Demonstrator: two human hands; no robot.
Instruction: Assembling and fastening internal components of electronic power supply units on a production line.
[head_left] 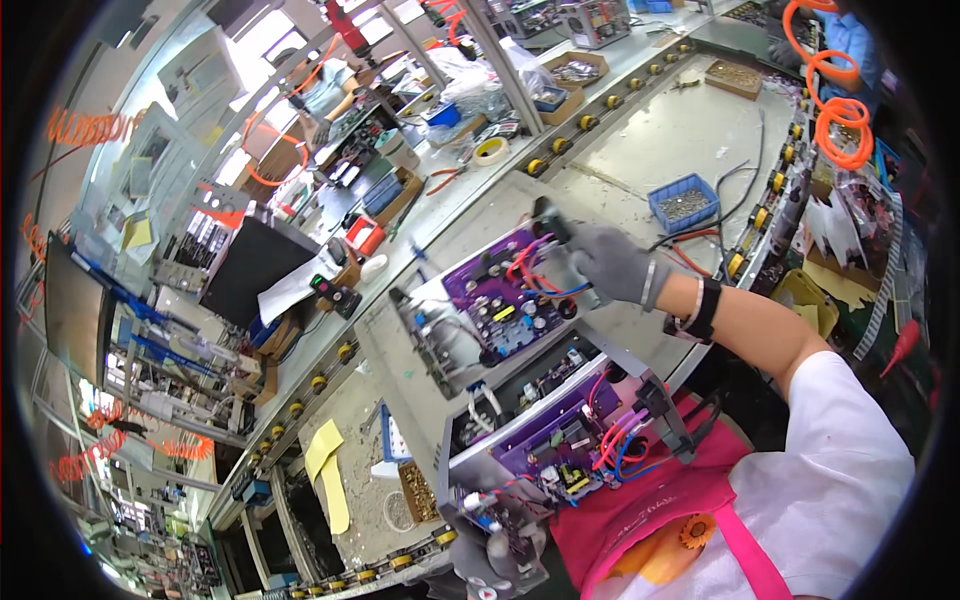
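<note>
Two open metal chassis with purple circuit boards are in front of me. The near chassis (570, 440) is tilted close to my apron, with red, pink and blue wires at its right end. Beyond it lies the far chassis (505, 295), with red and blue wires at its upper right. My right hand (615, 262), in a grey glove, is closed at the far chassis's right end, beside a dark end piece (548, 218). At the near chassis's lower left corner, my left hand (495, 560), also gloved, grips it; its fingers are partly hidden.
A roller-edged conveyor line curves around a worktop (640, 150) holding a blue bin (685, 203) of small metal parts and loose cables. Yellow sheets (328, 470) and a box of brass-coloured parts (418, 490) lie at the lower left. Another person (330, 90) works across the bench. Orange coiled hoses (840, 130) hang down.
</note>
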